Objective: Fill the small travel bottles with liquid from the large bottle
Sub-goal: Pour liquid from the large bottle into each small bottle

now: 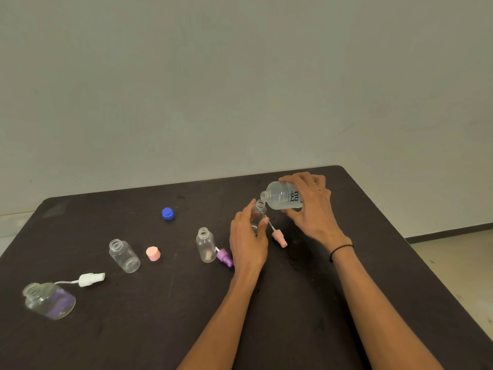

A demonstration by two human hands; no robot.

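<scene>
My right hand [312,209] grips the large clear bottle [281,195], tipped on its side with its open neck pointing left. The neck sits just above the mouth of a small clear travel bottle [258,213], which my left hand [248,241] holds upright on the dark table [320,303]. Three more small bottles stand open: one [205,244] left of my left hand, one [124,255] further left, and a wider one [48,300] with a purple tint at the far left.
Loose tops lie on the table: a pink spray top [278,236] between my hands, a purple spray top [224,257], a pink cap [153,253], a blue cap [167,213] and a white spray top [90,279]. The table's right edge runs down to the floor.
</scene>
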